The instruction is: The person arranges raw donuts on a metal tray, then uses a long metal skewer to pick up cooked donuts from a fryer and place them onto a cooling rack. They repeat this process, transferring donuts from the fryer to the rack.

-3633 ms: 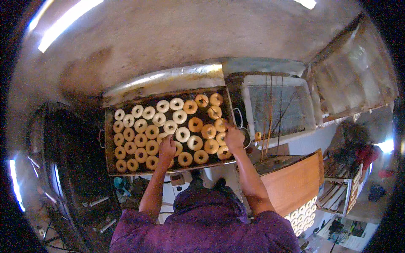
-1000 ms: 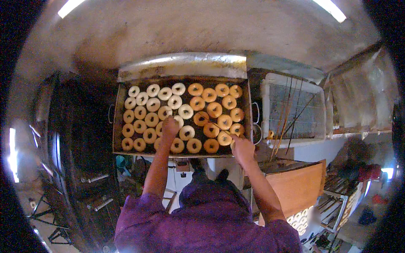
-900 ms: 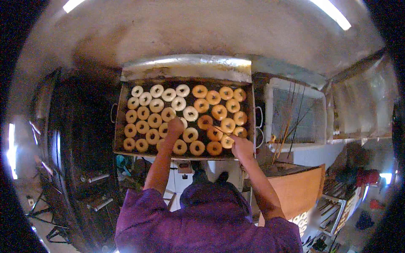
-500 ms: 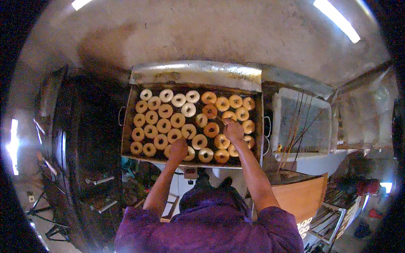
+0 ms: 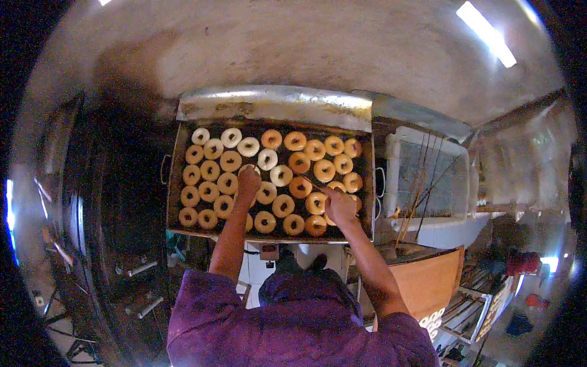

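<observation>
The only view comes from a head camera, worn by the person; it looks steeply down from above the shoulders [image 5: 205, 309], which fill its lower edge. It faces across the pan [image 5: 369, 183], from the near edge to the far edge and the wall [image 5: 293, 52] beyond. It is far enough that all four pan corners fit inside, and its fisheye lens bends straight lines toward the rim.

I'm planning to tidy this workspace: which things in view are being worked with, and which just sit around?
Being worked with:
- left hand, grip unclear
- right hand, holding a thin stick
- pale rings
- golden rings
- metal pan

Sitting around:
- white-framed tray
- long sticks
- orange-brown board
- red bundle
</observation>
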Demonstrator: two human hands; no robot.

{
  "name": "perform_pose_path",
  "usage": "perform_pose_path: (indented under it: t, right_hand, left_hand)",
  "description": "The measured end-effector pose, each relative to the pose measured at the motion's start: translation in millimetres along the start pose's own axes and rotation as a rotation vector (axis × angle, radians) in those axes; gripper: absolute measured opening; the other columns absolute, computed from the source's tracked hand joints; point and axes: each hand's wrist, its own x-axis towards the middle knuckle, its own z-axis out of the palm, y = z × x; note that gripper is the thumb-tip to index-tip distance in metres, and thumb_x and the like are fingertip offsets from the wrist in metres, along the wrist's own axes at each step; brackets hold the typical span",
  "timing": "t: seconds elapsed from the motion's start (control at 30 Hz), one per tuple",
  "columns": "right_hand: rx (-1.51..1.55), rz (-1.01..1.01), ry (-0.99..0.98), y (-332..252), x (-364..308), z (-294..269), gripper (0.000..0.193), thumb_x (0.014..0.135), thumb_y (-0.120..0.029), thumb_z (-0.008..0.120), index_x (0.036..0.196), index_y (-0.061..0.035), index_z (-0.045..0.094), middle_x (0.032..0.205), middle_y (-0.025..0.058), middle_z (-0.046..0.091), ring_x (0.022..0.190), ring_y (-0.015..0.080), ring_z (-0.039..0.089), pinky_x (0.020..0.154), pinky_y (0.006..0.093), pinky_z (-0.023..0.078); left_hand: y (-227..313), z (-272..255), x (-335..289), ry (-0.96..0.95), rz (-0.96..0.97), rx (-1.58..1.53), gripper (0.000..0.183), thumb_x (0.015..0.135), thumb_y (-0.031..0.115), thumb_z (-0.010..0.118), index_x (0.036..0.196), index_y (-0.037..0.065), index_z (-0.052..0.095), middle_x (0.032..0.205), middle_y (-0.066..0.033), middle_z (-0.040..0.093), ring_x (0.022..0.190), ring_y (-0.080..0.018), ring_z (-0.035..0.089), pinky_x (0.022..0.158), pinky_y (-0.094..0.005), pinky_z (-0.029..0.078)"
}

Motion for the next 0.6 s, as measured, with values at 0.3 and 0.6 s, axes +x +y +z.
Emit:
perform_pose_path:
  t: [0.3, 0.6]
  right_hand:
    - [-0.085, 0.12, -0.026, 61.5, -102.4, -26.4, 0.038, 0.086, -0.018, 0.066, 0.122, -0.028, 0.072, 0.083, 0.0146, 0.074, 0.076, 0.0359, 0.072, 0.068, 0.049, 0.059]
    - [-0.101, -0.112, 0.036, 21.3, -75.3, -26.6, 0.04, 0.088, -0.018, 0.064, 0.127, -0.03, 0.071, 0.082, 0.0133, 0.073, 0.074, 0.0336, 0.073, 0.064, 0.0482, 0.058]
  left_hand:
    - [77.4, -13.8, -43.5, -0.132, 0.046, -0.142, 0.021, 0.097, 0.015, 0.057, 0.098, -0.006, 0.062, 0.094, -0.0245, 0.069, 0.086, -0.0414, 0.07, 0.076, -0.0512, 0.058]
    - [39.9, -33.2, -108.4, -0.105, 0.092, 0.074, 0.027, 0.095, 0.014, 0.057, 0.111, -0.007, 0.063, 0.11, -0.0255, 0.069, 0.103, -0.0427, 0.068, 0.084, -0.0525, 0.057]
